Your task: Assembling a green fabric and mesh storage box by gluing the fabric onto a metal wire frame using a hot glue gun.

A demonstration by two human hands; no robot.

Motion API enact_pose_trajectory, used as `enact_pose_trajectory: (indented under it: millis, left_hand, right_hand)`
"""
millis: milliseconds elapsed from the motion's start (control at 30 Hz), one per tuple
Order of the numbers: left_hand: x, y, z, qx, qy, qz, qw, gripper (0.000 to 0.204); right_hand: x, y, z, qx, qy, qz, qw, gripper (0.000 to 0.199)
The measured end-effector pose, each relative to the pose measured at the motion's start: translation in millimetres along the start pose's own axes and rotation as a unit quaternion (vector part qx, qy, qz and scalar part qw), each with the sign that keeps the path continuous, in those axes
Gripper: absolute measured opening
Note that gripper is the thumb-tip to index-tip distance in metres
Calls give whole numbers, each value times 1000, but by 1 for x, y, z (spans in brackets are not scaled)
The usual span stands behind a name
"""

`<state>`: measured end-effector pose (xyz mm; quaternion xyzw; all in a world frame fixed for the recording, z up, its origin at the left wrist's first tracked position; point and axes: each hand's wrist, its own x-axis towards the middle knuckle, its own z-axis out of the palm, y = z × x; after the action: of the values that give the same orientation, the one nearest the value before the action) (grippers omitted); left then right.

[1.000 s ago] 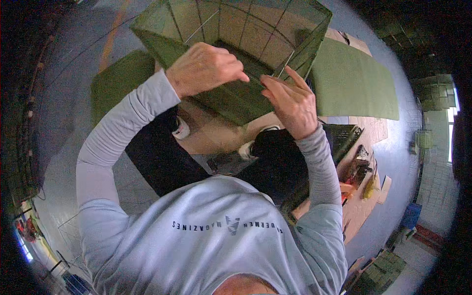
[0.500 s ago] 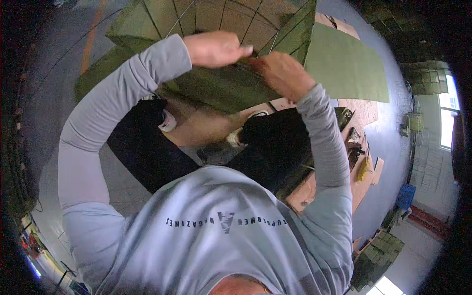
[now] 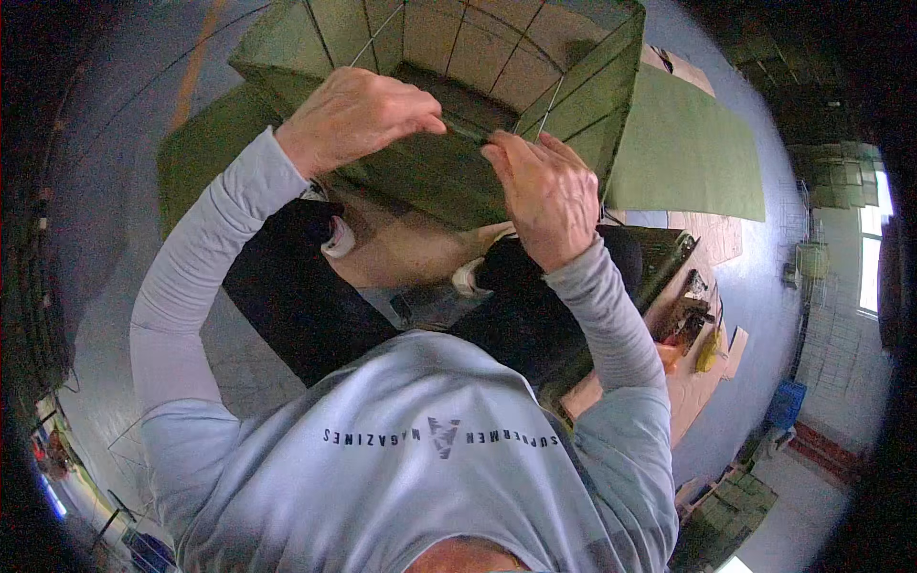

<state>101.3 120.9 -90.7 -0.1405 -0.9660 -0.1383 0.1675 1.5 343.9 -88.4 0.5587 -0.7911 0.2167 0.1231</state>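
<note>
In front of me stands an open box (image 3: 564, 119) of green fabric on a thin wire frame. My left hand (image 3: 358, 119) is closed, thumb and fingers pinched together at the near edge of the box. Just to its right and slightly nearer, my right hand (image 3: 549, 196) bends its fingers onto the same edge. A short dark strip of that edge (image 3: 466, 130) shows between the fingertips; whether it is bare wire or fabric over wire cannot be made out. Thin wires cross the inside walls, and brownish panels line the far side.
A flat green sheet (image 3: 688, 148) spreads to the right of the box. On cardboard (image 3: 659, 382) at my right lie dark tools (image 3: 690, 320) and a yellow item (image 3: 709, 350). A blue crate (image 3: 787, 403) sits farther right. Cardboard (image 3: 406, 239) lies between my feet.
My right hand has moved nearer to me and away from the left, opening a gap between them. The left hand has shifted slightly left. More of the box's inside shows now.
</note>
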Motion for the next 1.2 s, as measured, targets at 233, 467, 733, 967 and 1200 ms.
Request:
enact_pose_trajectory:
  millis: [233,467,733,967,1200]
  left_hand:
    - [25,2,-15,6,-196,-68,978,36]
    - [2,2,17,2,101,43,994,28]
    - [41,40,29,40,-33,-60,997,19]
    - [59,27,19,-75,-127,-79,986,50]
    - [46,-4,7,-119,44,19,992,47]
  right_hand:
    - [9,8,-10,58,-107,60,991,32]
    - [2,10,5,18,-1,-108,994,15]
    - [5,56,-25,125,-81,-37,988,14]
    - [17,60,-26,192,-159,24,968,26]
    - [19,55,-21,151,-141,37,978,28]
